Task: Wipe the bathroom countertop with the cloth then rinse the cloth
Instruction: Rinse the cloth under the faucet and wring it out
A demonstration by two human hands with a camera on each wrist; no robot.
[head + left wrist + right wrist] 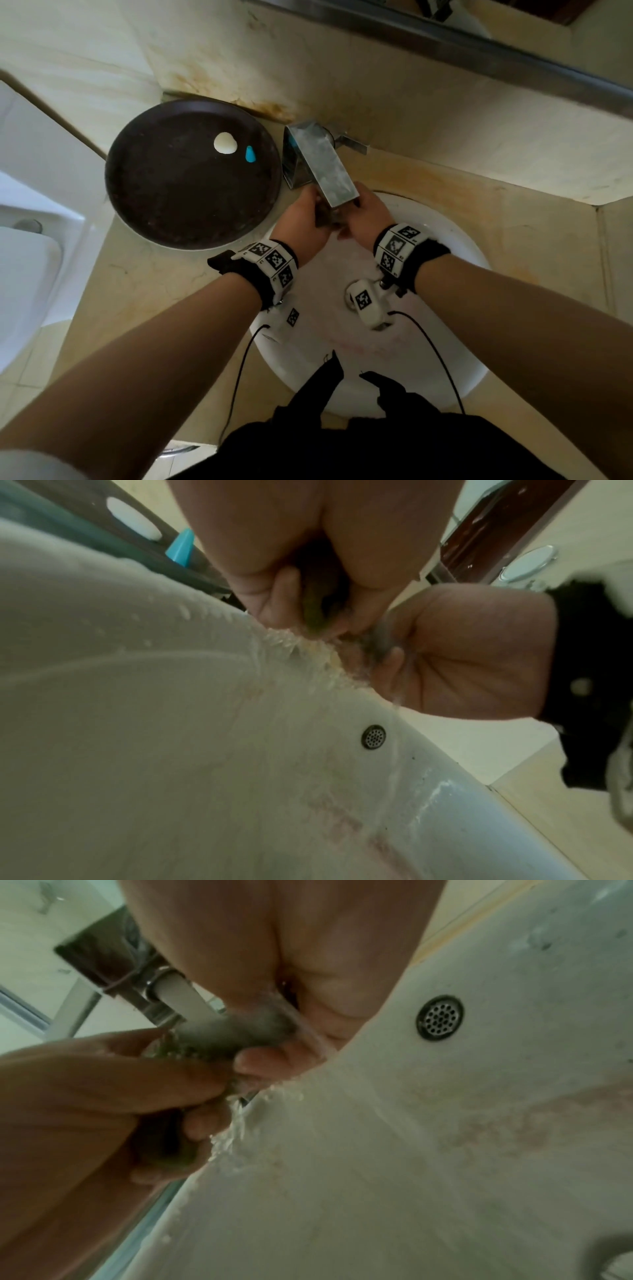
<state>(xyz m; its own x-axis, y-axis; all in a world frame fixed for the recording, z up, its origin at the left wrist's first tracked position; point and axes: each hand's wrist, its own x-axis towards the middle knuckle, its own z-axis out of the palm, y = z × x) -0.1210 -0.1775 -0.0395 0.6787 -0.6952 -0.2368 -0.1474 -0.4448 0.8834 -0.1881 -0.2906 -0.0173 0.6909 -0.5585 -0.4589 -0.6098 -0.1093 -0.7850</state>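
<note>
Both hands meet under the spout of the square metal faucet, over the white sink. Between them is a small dark, wet cloth, bunched up. My left hand grips it from the left and my right hand from the right. Seen from the left wrist, the cloth looks greenish-dark inside the curled fingers, and water spills off it into the basin. In the right wrist view a white stream from the spout lands on the grey cloth. The beige countertop surrounds the sink.
A round dark tray sits left of the faucet, holding a white soap and a small blue piece. The sink's overflow hole lies just past the hands. A toilet stands at the far left, and a mirror frame runs above.
</note>
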